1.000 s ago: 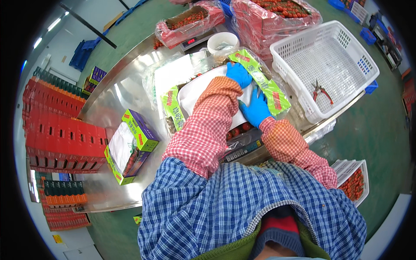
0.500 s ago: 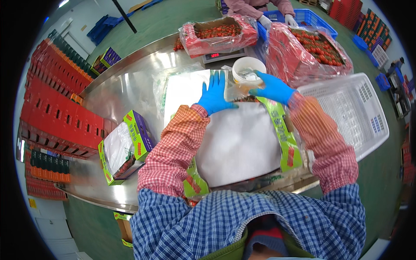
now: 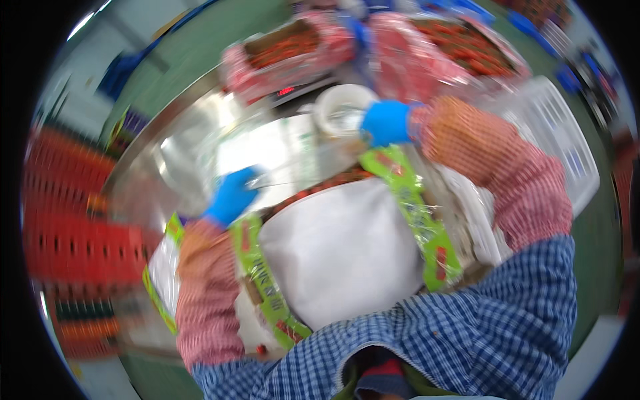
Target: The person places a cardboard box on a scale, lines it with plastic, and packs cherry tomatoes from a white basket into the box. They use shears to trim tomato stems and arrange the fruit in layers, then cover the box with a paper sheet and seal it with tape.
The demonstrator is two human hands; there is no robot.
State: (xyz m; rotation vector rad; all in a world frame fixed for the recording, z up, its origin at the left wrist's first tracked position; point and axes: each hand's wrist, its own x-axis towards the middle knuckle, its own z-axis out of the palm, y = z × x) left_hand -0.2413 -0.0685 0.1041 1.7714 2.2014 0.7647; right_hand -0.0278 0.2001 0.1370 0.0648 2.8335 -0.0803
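Observation:
In front of me is an open carton with printed green side flaps [image 3: 407,210]. A white sheet [image 3: 340,240] lies over most of its contents, and a strip of small red tomatoes [image 3: 310,192] shows along the far edge. My left hand [image 3: 233,195], in a blue glove, is at the carton's far left corner, its fingers pinched on what looks like a clear plastic film. Near the far right corner my blue-gloved right hand [image 3: 388,123] is closed, apparently on the same film, beside a white tub [image 3: 341,110]. Motion blurs both hands.
Beyond the tub, two red plastic-wrapped boxes of tomatoes [image 3: 290,50] [image 3: 467,47] stand, the left one on a scale [image 3: 303,90]. White sheets [image 3: 257,147] lie on the steel table [image 3: 180,143]. A white crate [image 3: 567,143] is at right, a smaller carton [image 3: 163,267] at left.
My left hand has left the white sheet, moved left and closed. My right hand has closed and shifted slightly left. The sheet's far edge sits lower, showing more tomatoes; the view has shifted.

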